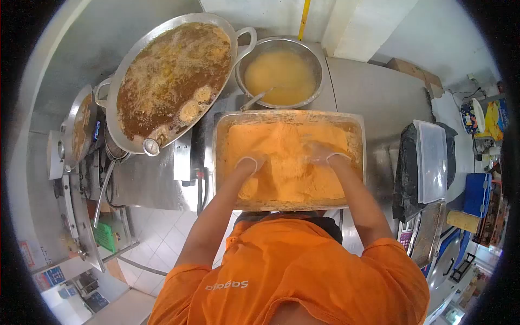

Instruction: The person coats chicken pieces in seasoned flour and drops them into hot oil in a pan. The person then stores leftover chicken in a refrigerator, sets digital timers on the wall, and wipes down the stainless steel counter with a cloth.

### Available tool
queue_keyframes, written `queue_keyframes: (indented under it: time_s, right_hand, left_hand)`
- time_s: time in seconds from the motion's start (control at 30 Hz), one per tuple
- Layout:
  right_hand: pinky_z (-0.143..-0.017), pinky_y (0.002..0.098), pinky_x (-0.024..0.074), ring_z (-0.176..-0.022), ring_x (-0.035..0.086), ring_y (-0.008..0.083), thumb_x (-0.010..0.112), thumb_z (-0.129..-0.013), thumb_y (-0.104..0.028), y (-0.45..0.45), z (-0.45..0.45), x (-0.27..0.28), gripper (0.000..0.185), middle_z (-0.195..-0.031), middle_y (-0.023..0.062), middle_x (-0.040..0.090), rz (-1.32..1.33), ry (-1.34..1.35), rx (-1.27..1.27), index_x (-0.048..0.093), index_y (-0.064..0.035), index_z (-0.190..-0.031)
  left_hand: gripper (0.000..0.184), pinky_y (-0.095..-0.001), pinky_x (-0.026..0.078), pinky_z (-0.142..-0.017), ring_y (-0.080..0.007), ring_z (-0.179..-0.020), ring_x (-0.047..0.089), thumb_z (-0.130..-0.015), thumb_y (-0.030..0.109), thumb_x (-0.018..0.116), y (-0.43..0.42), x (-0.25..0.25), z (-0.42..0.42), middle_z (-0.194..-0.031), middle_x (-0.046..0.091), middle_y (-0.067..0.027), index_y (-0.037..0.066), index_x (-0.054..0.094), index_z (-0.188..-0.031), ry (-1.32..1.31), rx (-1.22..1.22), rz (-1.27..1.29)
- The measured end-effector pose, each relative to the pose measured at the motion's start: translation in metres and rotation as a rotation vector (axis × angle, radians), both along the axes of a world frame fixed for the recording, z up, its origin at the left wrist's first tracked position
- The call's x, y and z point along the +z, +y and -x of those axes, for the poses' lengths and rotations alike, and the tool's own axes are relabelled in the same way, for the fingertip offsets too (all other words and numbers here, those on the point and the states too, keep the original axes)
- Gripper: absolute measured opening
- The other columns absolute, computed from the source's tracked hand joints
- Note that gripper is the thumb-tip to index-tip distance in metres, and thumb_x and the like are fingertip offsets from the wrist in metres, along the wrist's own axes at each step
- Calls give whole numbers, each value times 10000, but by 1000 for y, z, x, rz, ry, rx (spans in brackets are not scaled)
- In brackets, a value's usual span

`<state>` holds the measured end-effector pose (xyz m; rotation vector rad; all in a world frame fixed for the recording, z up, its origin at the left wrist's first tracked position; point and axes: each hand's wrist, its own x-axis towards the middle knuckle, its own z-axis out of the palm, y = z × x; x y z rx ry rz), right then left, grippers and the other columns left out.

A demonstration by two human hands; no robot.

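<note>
A rectangular metal tray (290, 207) holds a bed of orange breading flour (284, 141), heaped along the middle. My left hand (255, 161) is in the left half of the flour, with a thin pale glove edge at its wrist. My right hand (319, 154), gloved likewise, is sunk into the right half. Flour coats and covers the fingers of both hands, so their pose and anything in them are hidden. A rounded, flour-covered lump (248, 189) lies near the tray's front left, below my left hand.
Left of the tray, a large wok (112, 116) holds bubbling oil with round frying pieces and a thermometer (151, 147) at its rim. Behind the tray stands a steel bowl (319, 81) of yellowish liquid with a utensil handle. A clear plastic container (431, 161) is at right.
</note>
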<state>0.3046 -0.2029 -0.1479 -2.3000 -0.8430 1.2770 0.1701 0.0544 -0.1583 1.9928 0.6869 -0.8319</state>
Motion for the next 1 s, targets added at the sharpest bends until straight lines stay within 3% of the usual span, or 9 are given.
queue_keyframes:
  time_s: [0.13,0.23,0.33,0.53,0.63,0.7,0.77,0.83,1.0]
  right_hand:
    - [-1125,433,377,-1340,480,340,734,-834,-311,36,39,23,793,-1476,202,484,58,34,-65,378,-62,-1497]
    - [-1159,438,334,-1400,411,353,743,-841,-342,46,51,5,873,-1537,218,399,66,62,-242,299,-58,-1537]
    - [-1164,432,330,-1434,349,378,759,-809,-448,11,46,30,983,-1576,233,317,-266,-47,46,266,-17,-1542]
    - [-1220,433,194,-1495,228,377,568,-957,-485,43,25,-57,819,-1622,266,171,-89,-282,-506,219,-79,-1577]
    - [-1195,447,249,-1457,307,395,483,-986,-504,63,50,-36,725,-1571,288,294,-349,-64,-441,307,-78,-1546]
    - [-1162,446,301,-1415,376,392,516,-982,-477,33,12,-50,680,-1525,291,371,-357,-132,109,371,-71,-1508]
    - [-1123,448,352,-1363,444,384,570,-958,-463,10,3,-39,679,-1479,289,437,-296,-113,183,401,-72,-1486]
    - [-1079,454,403,-1301,513,370,644,-912,-462,-5,18,17,729,-1433,283,492,-173,-16,-209,396,-81,-1482]
    - [-1036,456,446,-1245,537,394,772,-799,-395,31,68,19,931,-1372,297,523,52,100,-414,288,-85,-1531]
  left_hand:
    - [684,-412,458,-964,-318,-1206,577,-962,545,497,-22,-112,7,-1402,568,-193,71,481,-1455,212,581,551]
    - [731,-411,417,-1041,-326,-1325,483,-941,526,538,-38,-50,3,-1502,464,-187,52,420,-1485,145,576,639]
    - [719,-438,388,-1090,-359,-1388,407,-914,500,582,-17,-32,10,-1549,383,-205,39,458,-1451,-196,116,447]
    - [682,-468,447,-1018,-417,-1230,550,-878,464,606,-19,-54,-34,-1345,562,-288,14,507,-1382,-622,122,-832]
    - [662,-461,463,-997,-414,-1209,576,-874,475,610,-13,-73,-49,-1282,608,-281,15,548,-1345,-619,-40,-388]
    - [642,-468,473,-981,-419,-1210,573,-880,486,606,1,-35,-47,-1307,593,-274,22,577,-1321,-359,-276,-280]
    - [627,-468,484,-955,-414,-1183,587,-884,491,608,22,-26,-34,-1309,597,-261,22,598,-1300,-236,-423,-201]
    - [617,-461,498,-920,-399,-1128,619,-885,488,616,40,-43,-12,-1287,619,-243,14,611,-1280,-261,-481,-155]
    - [576,-422,513,-852,-326,-1017,649,-905,441,613,-6,-15,-12,-1195,658,-238,-5,612,-1269,-6,17,377]
